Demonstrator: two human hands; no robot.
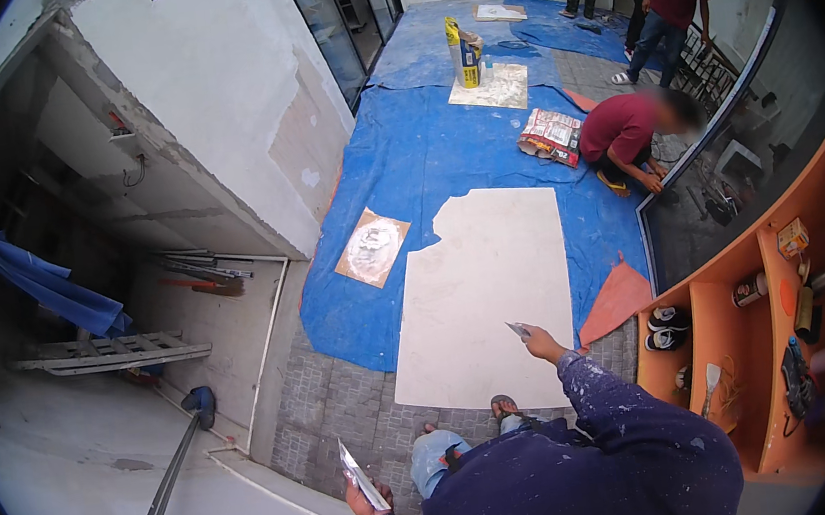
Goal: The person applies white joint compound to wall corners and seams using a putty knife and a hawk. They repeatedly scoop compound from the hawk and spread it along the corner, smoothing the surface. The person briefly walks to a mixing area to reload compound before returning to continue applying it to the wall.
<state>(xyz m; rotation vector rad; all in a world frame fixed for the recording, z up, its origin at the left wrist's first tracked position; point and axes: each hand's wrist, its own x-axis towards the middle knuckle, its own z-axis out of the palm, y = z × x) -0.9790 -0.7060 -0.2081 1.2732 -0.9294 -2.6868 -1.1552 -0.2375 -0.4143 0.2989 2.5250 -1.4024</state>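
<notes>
My right hand grips a small metal putty knife above a large off-white board, which has a notched upper-left corner and lies in front of my feet. Low at the left, my left hand is closed on a wide metal blade tool, held upright at a slant beside my body. A smaller brown board with a pale smeared patch lies to the left of the large board.
Blue tarp covers paving. A crouching co-worker is by a glass panel; several people stand behind. A bag and yellow sack sit ahead. Orange shelving stands right; a ladder lies in the left recess.
</notes>
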